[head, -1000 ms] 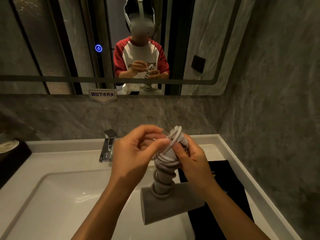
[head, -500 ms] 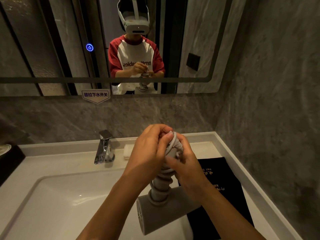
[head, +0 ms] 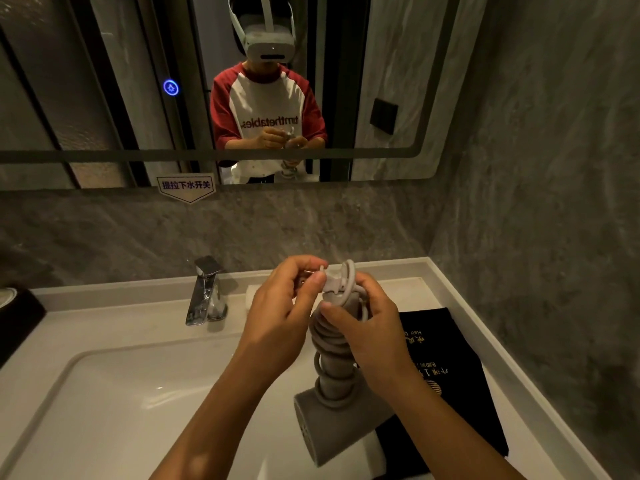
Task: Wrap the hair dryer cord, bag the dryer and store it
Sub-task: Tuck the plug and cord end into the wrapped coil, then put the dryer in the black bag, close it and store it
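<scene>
Since half a second ago the left hand (head: pixel 280 317) has drawn a little to the left off the top of the bundle. This uncovers the small white plastic plug (head: pixel 331 285), and 1 loop of cord now stands up above the handle.

The wide dark-framed wall mirror (head: pixel 104 81) hangs above the white rectangular ceramic basin (head: pixel 104 393) and reflects the person holding the dryer. A grey marbled stone wall (head: pixel 536 237) runs behind the basin and along its right.

To the right of the basin, on the counter, the flat black fabric bag (head: pixel 450 358) with gold lettering lies empty.

The grey matte hair dryer (head: pixel 332 427) is held in the air over the basin's right end. Its barrel is down and its handle points up and away.

The right hand (head: pixel 374 327) grips the upper handle, with fingers curled round it and the thumb pressed on the front over the coils. The left hand, above the basin's rear right, has curled fingers and pinches the plug between thumb and forefinger.

The chrome square-topped tap (head: pixel 204 289) stands behind the basin's middle.

The grey rubber cord (head: pixel 329 344) winds in several close turns round the handle, from the barrel up to the right hand.

Above the basin, a small white printed sign (head: pixel 187 185) sits at the mirror's lower edge, and 1 round blue glowing button (head: pixel 171 87) shows on the glass.
</scene>
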